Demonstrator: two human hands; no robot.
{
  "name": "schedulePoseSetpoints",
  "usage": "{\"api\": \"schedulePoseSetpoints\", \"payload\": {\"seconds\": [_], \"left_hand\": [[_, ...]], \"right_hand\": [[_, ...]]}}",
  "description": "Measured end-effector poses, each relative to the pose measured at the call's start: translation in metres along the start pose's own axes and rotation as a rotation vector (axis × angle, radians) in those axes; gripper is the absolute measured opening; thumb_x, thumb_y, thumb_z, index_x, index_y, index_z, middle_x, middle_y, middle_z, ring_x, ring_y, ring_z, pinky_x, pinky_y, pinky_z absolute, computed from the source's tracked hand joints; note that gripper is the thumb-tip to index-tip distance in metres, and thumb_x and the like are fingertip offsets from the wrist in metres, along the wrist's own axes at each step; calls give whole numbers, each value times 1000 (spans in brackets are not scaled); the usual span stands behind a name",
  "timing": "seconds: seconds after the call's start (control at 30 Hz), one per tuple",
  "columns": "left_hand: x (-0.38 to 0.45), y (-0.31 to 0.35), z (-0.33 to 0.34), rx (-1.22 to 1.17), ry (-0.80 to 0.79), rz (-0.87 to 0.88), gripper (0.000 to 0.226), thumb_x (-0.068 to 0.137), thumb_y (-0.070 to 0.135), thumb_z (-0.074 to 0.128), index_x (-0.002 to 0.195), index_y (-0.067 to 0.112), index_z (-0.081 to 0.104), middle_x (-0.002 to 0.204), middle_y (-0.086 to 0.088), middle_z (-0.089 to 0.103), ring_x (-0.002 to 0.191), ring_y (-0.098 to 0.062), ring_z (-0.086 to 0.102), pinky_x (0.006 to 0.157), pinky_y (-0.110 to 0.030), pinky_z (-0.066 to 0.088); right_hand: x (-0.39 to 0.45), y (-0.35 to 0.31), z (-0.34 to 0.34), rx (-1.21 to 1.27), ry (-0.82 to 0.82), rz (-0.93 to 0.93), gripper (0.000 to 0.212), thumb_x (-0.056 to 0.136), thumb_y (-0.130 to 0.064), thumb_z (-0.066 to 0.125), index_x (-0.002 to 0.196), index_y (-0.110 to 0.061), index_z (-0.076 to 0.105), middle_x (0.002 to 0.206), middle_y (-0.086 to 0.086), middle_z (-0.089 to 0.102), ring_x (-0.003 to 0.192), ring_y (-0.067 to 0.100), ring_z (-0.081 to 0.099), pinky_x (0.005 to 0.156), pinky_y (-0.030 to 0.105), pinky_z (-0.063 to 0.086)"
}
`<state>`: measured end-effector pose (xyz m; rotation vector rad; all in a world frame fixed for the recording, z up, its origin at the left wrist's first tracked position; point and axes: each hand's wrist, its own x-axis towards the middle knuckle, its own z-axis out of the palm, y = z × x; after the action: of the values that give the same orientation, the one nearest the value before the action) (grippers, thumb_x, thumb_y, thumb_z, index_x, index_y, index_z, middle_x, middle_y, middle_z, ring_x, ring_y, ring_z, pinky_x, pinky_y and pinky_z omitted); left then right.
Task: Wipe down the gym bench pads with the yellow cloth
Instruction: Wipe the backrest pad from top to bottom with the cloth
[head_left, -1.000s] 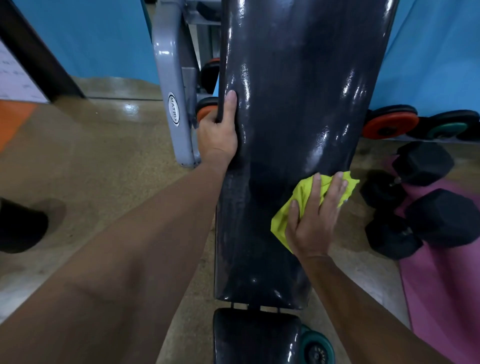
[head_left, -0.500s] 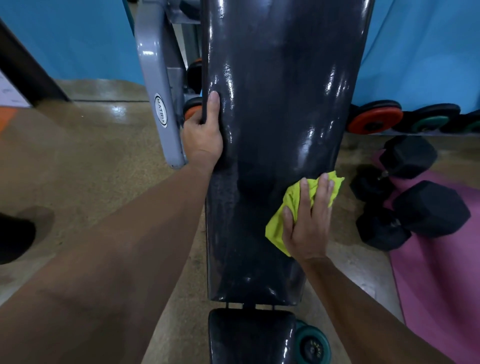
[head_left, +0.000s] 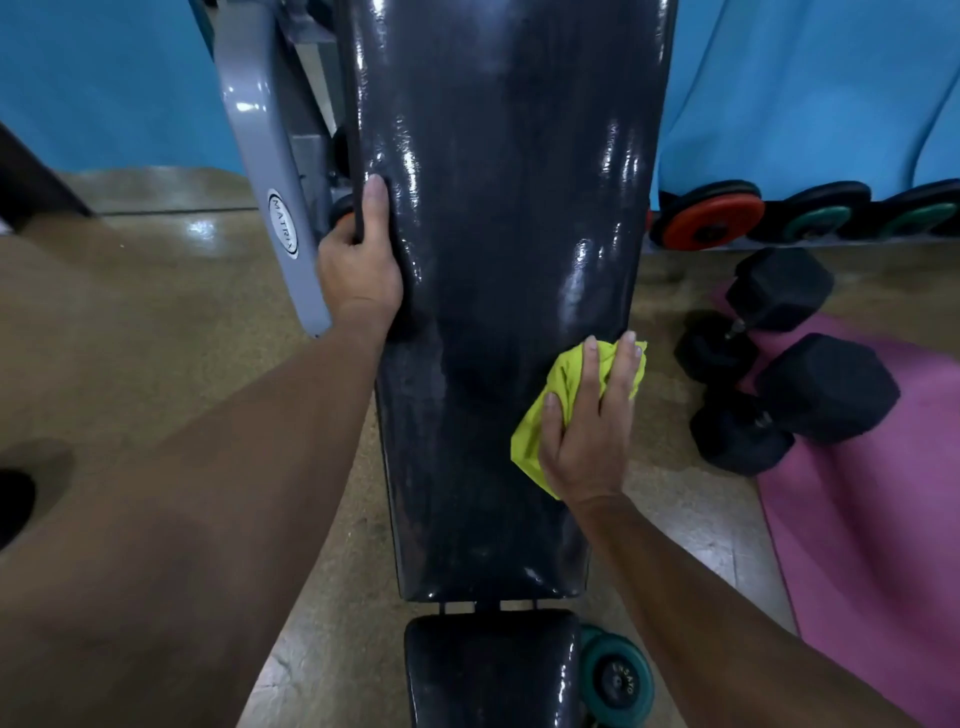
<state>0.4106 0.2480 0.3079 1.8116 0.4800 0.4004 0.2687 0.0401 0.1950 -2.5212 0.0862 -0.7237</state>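
At the centre of your view the long glossy black vinyl back pad (head_left: 509, 312) of the gym bench runs from 12 o'clock down towards 6 o'clock, its surface showing wet-looking highlights. Just below it, across a narrow gap, sits the shorter black vinyl seat pad (head_left: 491, 670) at 6 o'clock.

Your right hand (head_left: 589, 431) lies at about 4 o'clock of the back pad, on its right edge. Fingers are straight and slightly spread, pressing flat on the crumpled yellow cloth (head_left: 535, 441). The cloth rests against the pad's right edge, bunched under your palm, with folds showing past your fingertips and to the left of your thumb.

Your left hand (head_left: 358, 270) is at 9 o'clock on the back pad's left edge. The thumb lies along the top face; the fingers curl round the edge and out of sight, so you are gripping the pad.

Beside that hand stands a grey painted metal frame arm (head_left: 270, 171) bearing an oval badge. At 3 o'clock, black hexagonal dumbbells (head_left: 795, 364) rest partly on a pink floor mat (head_left: 872, 545). At 2 o'clock, red and green weight plates (head_left: 711, 215) stand against a blue wall (head_left: 805, 88). A teal wheel (head_left: 615, 680) shows just right of the seat pad.
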Motion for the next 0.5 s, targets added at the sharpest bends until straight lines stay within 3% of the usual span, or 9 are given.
{"api": "schedulePoseSetpoints", "payload": {"seconds": [0.1, 0.2, 0.27, 0.37, 0.5], "left_hand": [[1, -1, -4, 13, 26, 36, 61, 95, 65, 50, 53, 22, 50, 46, 15, 52, 56, 4, 53, 64, -12, 43], [5, -1, -11, 60, 60, 52, 69, 86, 79, 42, 70, 16, 64, 73, 2, 69, 85, -18, 66, 87, -33, 53], [1, 2, -9, 69, 54, 46, 69, 87, 79, 42, 68, 15, 60, 79, -5, 69, 91, -28, 66, 89, -39, 53], [-6, 4, -10, 34, 12, 52, 64, 87, 77, 46, 56, 22, 50, 69, 2, 61, 85, -29, 65, 86, -42, 54], [-9, 5, -11, 18, -5, 8, 66, 82, 83, 44, 58, 22, 56, 69, 6, 63, 78, -20, 62, 88, -41, 54]], "right_hand": [[2, -25, 9, 23, -1, 51, 64, 104, -41, 36, 158, -7, 27, 168, 26, 5, 157, 43, 1, 121, 66, 20], [-7, -26, 12, -34, -37, -34, 64, 105, -44, 34, 159, -9, 27, 168, 25, 6, 157, 40, -4, 120, 64, 19], [-4, -13, 7, -61, -30, -85, 63, 105, -41, 37, 158, -8, 29, 167, 26, 8, 157, 40, -2, 119, 63, 21], [5, -14, 6, -35, 22, -36, 64, 104, -38, 38, 159, -8, 26, 167, 26, 7, 157, 41, 0, 122, 66, 16], [-9, -18, 10, -29, 8, -44, 64, 104, -39, 37, 158, -6, 30, 167, 27, 9, 156, 44, 3, 124, 54, 11]]}}
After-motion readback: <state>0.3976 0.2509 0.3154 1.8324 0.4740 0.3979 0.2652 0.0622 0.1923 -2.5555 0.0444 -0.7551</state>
